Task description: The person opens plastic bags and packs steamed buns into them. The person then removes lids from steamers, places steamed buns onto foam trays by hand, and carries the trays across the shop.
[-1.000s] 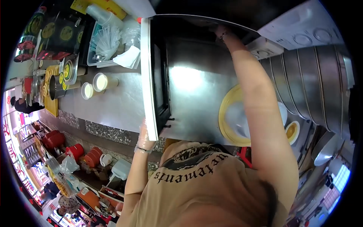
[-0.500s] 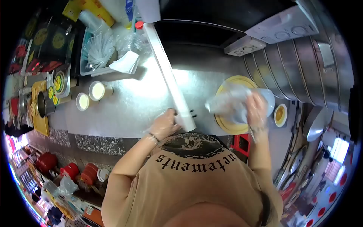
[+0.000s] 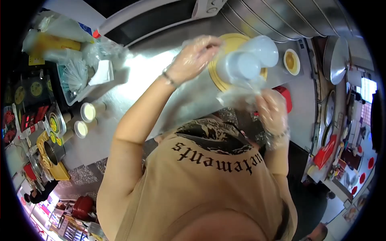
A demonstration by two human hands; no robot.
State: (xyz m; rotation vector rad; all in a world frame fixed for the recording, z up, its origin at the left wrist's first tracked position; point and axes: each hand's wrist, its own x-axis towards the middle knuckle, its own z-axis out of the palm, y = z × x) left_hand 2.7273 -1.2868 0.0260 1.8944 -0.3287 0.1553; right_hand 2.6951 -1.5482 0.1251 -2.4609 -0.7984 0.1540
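Note:
In a clear plastic glove, my left hand hovers at the left edge of a round yellow board, fingers stretched out and holding nothing. My right hand, gloved too, pinches a crumpled clear plastic bag just in front of the board. The bag partly overlaps the near translucent plastic cup standing there. A second translucent cup is right behind it; whether either is a stack I cannot tell. To the right sits a small white bowl with something yellow-brown inside.
A microwave stands at the back of the steel counter. On the left are two cups of pale contents and a tray of plastic packets. Large stacked steel steamers rise behind the board.
The microwave door, earlier swung out with my left hand at its end, is now closed. My left hand has moved up and right toward the board. My right hand has lowered with the bag.

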